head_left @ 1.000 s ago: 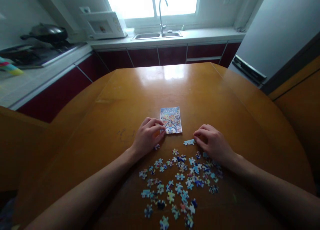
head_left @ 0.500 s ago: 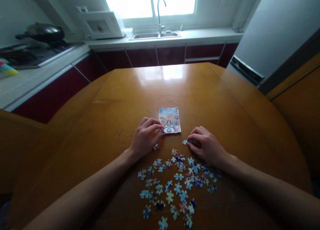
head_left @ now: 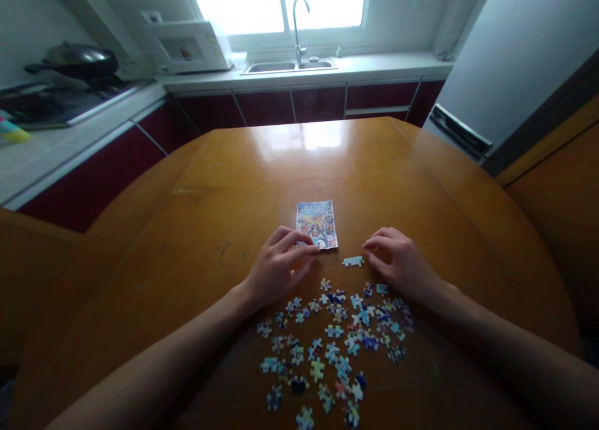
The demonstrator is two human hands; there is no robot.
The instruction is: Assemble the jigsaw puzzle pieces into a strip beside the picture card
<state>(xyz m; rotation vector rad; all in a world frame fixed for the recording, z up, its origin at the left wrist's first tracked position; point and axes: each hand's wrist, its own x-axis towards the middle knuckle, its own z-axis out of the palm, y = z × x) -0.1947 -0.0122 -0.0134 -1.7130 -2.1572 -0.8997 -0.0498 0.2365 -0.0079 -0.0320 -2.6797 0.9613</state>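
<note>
On the brown wooden table (head_left: 196, 218) lies a small colourful picture card (head_left: 317, 223). My left hand (head_left: 279, 266) rests just below the card's lower left corner. Its fingers are curled together, fingertips at the card's edge, and what is under them is hidden. My right hand (head_left: 401, 263) lies on the table to the right with loosely bent fingers and holds nothing. Its fingertips are just right of a light-blue joined puzzle piece (head_left: 352, 261) and do not touch it. Several loose puzzle pieces (head_left: 337, 336) are scattered between my forearms.
Behind the table runs a kitchen counter with a sink and tap (head_left: 296, 60) under a bright window, and a white microwave (head_left: 189, 46). A black pan (head_left: 77, 60) sits on the stove at left. A grey fridge (head_left: 505, 62) stands at right.
My right hand has let go of the light-blue piece and drawn back to the right. My left hand has shifted slightly right, covering the loose piece that lay beside it.
</note>
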